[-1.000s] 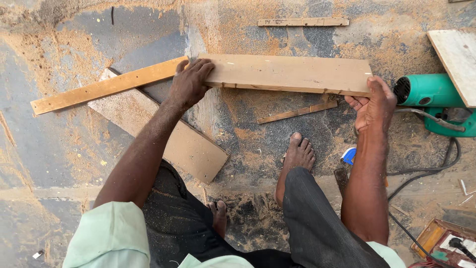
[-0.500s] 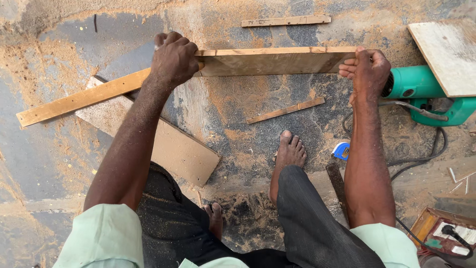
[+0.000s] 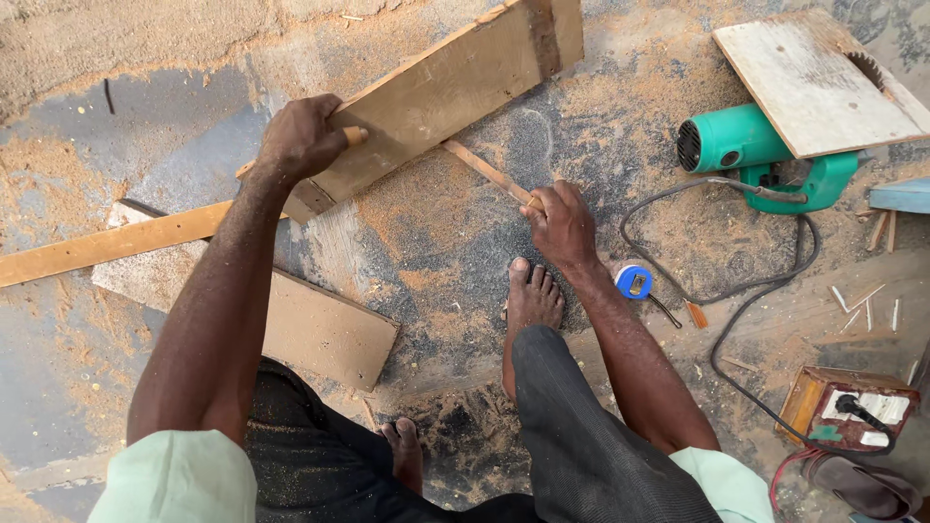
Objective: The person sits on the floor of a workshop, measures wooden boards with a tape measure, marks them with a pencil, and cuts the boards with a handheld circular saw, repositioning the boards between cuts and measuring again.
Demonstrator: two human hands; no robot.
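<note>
The left hand (image 3: 302, 138) is closed around the lower-left end of the wide wooden board (image 3: 455, 82), whose long axis runs diagonally up and to the right across the sawdust-covered floor (image 3: 436, 242). The right hand (image 3: 562, 225) is curled shut on the near end of a thin wooden strip (image 3: 480, 167). This strip lies just beneath the board's lower edge, slanting up-left from the fingers, with the bare right foot (image 3: 531, 295) directly below that hand.
</note>
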